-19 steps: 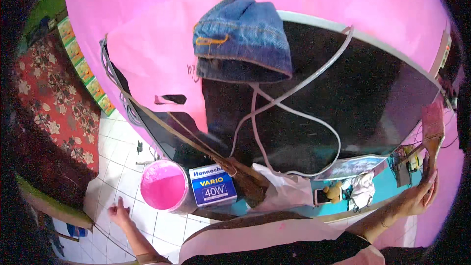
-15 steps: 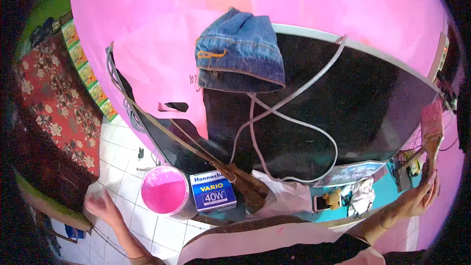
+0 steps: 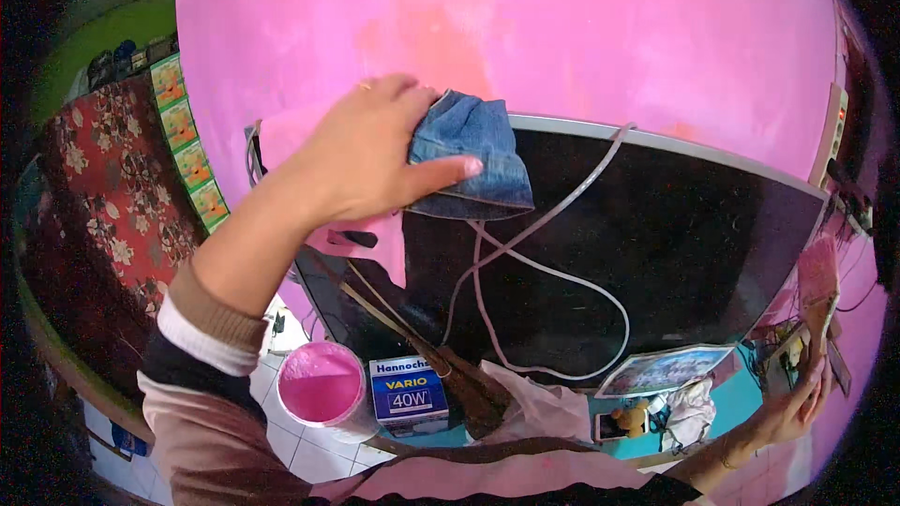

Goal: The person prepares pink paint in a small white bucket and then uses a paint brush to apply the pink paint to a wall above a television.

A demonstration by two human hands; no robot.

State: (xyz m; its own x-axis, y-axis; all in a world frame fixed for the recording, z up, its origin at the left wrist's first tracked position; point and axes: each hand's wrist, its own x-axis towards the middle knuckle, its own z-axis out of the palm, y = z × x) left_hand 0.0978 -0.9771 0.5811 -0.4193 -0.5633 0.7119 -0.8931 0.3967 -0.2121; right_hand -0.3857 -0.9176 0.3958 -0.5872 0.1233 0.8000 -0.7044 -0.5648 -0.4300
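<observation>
My left hand [image 3: 375, 150] is closed on a blue denim cloth [image 3: 478, 150] that hangs over the top edge of a black flat television [image 3: 581, 281]. Its thumb lies across the front of the denim while the other fingers reach over the top, partly hidden. At the far right, my right hand [image 3: 808, 395] grips a paintbrush [image 3: 819, 286] by its handle, with pink-stained bristles pointing up. Beside the denim, a pink sheet with a cut-out handle hole [image 3: 389, 253] also drapes over the television; my left forearm covers part of it.
A pink paint bucket [image 3: 321, 389] stands on white floor tiles, next to a blue bulb box [image 3: 410, 398]. Pale cable [image 3: 562, 272] loops across the screen. A phone [image 3: 609, 427], a small bear figure [image 3: 637, 419] and a crumpled white cloth [image 3: 692, 415] lie on the turquoise surface. Behind rises a pink wall [image 3: 581, 28].
My left hand has come up from beside the bucket to the denim and taken hold of it. The paintbrush stays in my right hand, slightly lower in view.
</observation>
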